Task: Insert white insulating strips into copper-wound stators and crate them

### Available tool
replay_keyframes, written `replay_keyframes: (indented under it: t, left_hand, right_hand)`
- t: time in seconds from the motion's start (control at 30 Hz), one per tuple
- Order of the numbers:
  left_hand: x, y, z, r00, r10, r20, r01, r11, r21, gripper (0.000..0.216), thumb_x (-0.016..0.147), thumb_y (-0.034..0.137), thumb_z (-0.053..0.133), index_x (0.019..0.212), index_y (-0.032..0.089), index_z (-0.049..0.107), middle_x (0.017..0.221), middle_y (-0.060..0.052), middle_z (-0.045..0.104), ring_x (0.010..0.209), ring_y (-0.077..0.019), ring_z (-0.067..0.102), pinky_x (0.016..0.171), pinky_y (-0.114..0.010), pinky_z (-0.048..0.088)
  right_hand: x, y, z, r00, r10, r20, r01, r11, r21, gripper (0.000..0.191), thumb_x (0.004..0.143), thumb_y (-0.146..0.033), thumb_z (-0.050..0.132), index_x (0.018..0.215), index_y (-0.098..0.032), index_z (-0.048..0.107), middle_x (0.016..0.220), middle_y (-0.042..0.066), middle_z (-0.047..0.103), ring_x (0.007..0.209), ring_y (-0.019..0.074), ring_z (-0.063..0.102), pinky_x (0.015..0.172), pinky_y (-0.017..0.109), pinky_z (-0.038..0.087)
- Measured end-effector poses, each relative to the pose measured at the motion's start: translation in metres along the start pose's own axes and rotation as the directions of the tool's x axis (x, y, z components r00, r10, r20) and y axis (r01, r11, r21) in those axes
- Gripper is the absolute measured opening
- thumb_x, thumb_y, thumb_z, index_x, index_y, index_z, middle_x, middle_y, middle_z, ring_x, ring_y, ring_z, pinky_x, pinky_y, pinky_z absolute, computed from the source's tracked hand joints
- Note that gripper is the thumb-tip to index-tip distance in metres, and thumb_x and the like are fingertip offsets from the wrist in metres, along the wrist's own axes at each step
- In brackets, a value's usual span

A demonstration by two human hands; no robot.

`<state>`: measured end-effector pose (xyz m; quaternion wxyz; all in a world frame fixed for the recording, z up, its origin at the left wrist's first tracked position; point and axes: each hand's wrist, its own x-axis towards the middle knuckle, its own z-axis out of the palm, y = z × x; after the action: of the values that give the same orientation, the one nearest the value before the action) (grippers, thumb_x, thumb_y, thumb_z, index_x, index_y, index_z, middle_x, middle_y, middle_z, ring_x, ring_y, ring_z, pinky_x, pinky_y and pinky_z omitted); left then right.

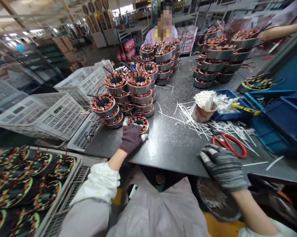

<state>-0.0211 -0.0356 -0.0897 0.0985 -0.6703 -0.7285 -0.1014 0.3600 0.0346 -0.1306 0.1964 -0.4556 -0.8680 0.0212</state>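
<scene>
Several stacks (140,93) crowd the ring (144,123) left hand (132,136) grips; right hand (224,167) loose beside scissors (238,141).

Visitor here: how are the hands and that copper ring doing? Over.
Left hand on copper-wound ring. Right hand at edge of table, beside red-handled tool. Stacked rings just beyond left hand.

Arms (252,210) apart, right fingers (209,150) bent

The dark table (168,144) carries stacks of wound metal rings (140,90) in the upper centre of the frame, one single ring (144,123) near the middle, and, at right, white sticks (188,117), a cup (203,114) and red-handled scissors (229,144)
</scene>
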Motion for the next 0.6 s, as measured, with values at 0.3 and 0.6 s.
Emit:
replay_keyframes:
  t: [0.3, 0.6]
  left_hand:
    - [0.053, -0.052, 0.018, 1.0, -0.016, 0.001, 0.016, 0.996, 0.091, 0.045, 0.09, 0.054, 0.061, 0.115, 0.019, 0.072, 0.112, -0.013, 0.075, 0.116, -0.0336, 0.063, 0.126, -0.058, 0.011]
    - [0.047, -0.039, 0.017, 0.999, -0.015, -0.042, 0.021, 0.992, 0.128, 0.049, 0.091, 0.057, 0.057, 0.117, 0.018, 0.071, 0.112, -0.012, 0.075, 0.114, -0.0314, 0.065, 0.123, -0.052, 0.026]
  right_hand:
    - [0.039, -0.042, 0.017, 0.995, -0.084, 0.059, 0.081, 0.995, 0.053, 0.031, 0.098, -0.033, 0.052, 0.107, -0.017, 0.078, 0.122, 0.013, 0.073, 0.109, 0.0294, 0.067, 0.1, 0.046, 0.053]
    - [0.102, -0.052, 0.009, 0.914, -0.143, 0.381, 0.144, 0.989, 0.025, 0.05, 0.097, -0.036, 0.056, 0.139, -0.01, 0.062, 0.147, 0.022, 0.055, 0.134, 0.0386, 0.053, 0.112, 0.056, 0.042]
